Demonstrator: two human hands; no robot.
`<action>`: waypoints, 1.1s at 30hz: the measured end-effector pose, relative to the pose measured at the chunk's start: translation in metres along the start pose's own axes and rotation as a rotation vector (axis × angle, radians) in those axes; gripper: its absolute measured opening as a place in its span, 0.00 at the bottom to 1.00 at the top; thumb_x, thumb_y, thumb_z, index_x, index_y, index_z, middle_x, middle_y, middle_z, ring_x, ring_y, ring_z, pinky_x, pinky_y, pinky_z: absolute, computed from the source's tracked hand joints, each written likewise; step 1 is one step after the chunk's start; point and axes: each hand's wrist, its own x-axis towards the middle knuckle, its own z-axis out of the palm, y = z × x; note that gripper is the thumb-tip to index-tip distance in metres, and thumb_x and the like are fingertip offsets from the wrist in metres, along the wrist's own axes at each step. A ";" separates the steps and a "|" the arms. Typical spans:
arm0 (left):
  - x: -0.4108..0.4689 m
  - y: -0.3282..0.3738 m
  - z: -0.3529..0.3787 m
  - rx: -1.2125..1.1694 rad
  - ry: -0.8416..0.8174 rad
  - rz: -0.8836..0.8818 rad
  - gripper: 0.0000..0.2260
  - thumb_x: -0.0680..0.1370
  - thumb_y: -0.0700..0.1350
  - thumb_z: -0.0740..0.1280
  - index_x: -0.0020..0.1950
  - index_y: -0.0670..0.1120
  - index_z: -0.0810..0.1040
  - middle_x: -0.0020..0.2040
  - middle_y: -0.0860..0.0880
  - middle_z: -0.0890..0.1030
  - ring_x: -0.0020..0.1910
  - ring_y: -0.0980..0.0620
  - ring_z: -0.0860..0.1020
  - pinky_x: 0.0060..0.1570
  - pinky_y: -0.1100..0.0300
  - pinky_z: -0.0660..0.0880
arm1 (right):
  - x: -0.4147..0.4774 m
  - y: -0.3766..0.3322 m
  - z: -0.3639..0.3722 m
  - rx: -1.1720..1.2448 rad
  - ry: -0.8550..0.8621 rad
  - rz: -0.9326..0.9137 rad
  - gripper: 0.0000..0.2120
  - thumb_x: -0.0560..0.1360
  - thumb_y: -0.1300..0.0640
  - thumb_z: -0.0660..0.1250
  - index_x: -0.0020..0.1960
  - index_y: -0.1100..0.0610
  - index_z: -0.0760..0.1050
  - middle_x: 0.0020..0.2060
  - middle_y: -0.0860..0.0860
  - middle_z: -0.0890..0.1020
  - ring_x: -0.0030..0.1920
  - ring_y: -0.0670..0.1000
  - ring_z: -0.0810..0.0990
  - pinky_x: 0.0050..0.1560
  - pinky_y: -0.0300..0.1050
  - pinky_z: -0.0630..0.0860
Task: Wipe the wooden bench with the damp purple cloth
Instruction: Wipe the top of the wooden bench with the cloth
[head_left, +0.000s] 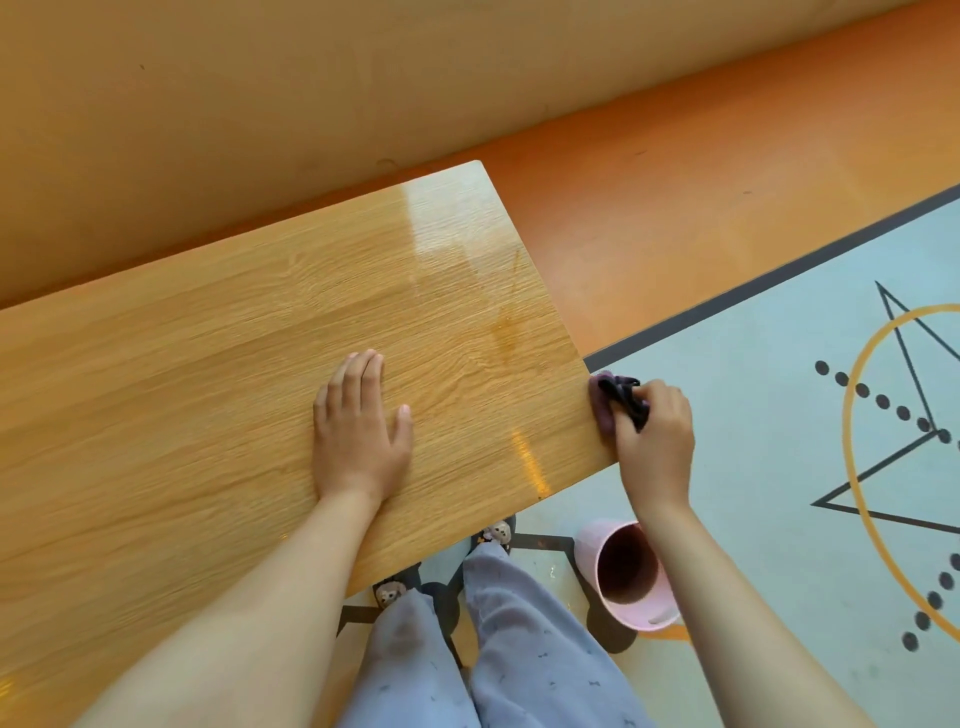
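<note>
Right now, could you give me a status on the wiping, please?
Left hand flat on bench. Right hand grips purple cloth at end edge. Pink bucket on floor, aside.

Five kinds of thing, seven items in all, are counted.
One wooden bench (208, 364), one purple cloth (603, 415) and one pink bucket (589, 551) are seen; two hands, the left hand (358, 436) and the right hand (657, 441), and two slippers (387, 592) are counted.

Likely a children's activity room: orange floor (675, 208), pale geometric floor pattern (769, 395), low wooden bench (234, 353).
</note>
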 end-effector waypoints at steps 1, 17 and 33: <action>0.000 0.000 0.000 -0.001 0.003 -0.004 0.27 0.76 0.53 0.56 0.74 0.43 0.62 0.74 0.46 0.64 0.74 0.47 0.58 0.73 0.48 0.53 | -0.003 -0.004 0.003 0.004 0.009 0.017 0.05 0.72 0.64 0.68 0.44 0.62 0.72 0.40 0.56 0.74 0.44 0.58 0.72 0.42 0.40 0.62; 0.003 -0.001 0.000 0.025 -0.015 -0.013 0.29 0.75 0.55 0.52 0.74 0.44 0.61 0.74 0.47 0.64 0.74 0.48 0.58 0.73 0.50 0.53 | 0.037 -0.041 0.033 0.061 -0.001 -0.034 0.04 0.73 0.61 0.67 0.45 0.60 0.73 0.42 0.56 0.75 0.46 0.57 0.72 0.42 0.38 0.61; 0.004 -0.002 0.001 0.015 0.008 -0.020 0.28 0.75 0.54 0.54 0.73 0.44 0.62 0.73 0.47 0.66 0.73 0.49 0.59 0.72 0.53 0.51 | 0.075 -0.065 0.052 0.094 -0.030 -0.109 0.03 0.73 0.62 0.68 0.45 0.61 0.74 0.43 0.57 0.76 0.47 0.59 0.73 0.43 0.38 0.61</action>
